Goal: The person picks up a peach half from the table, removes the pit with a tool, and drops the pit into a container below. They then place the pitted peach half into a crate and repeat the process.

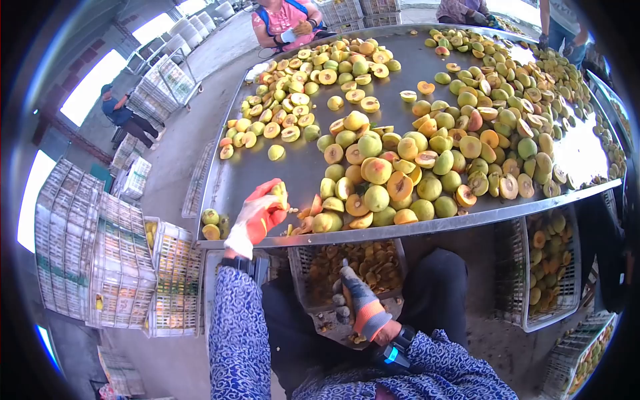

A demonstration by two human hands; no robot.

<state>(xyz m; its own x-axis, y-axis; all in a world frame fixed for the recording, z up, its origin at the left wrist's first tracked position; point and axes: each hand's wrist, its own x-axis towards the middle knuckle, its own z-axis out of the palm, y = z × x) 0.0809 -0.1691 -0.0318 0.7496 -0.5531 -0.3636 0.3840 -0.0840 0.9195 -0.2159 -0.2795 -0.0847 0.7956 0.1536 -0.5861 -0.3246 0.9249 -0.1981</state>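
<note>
My left hand (pixel 257 217), in a white and red-orange glove, is closed on a yellow-green peach piece (pixel 281 194) above the near left part of the metal table (pixel 233 175). My right hand (pixel 360 303), in a grey glove with an orange cuff, is low over my lap. Its fingers are curled, and a small pale tip (pixel 345 263) sticks out past them; what it belongs to I cannot tell. Below the table edge, a crate (pixel 301 277) of peach scraps stands between my knees. A heap of whole and halved peaches (pixel 377 171) lies just right of my left hand.
Another group of peach halves (pixel 293 100) spreads across the table's far left. A raised metal rim (pixel 427 227) runs along the near edge. Stacked crates (pixel 123 260) stand at left, and a filled crate (pixel 553 267) at right. Several people, one in a pink shirt (pixel 287 23), are around the table.
</note>
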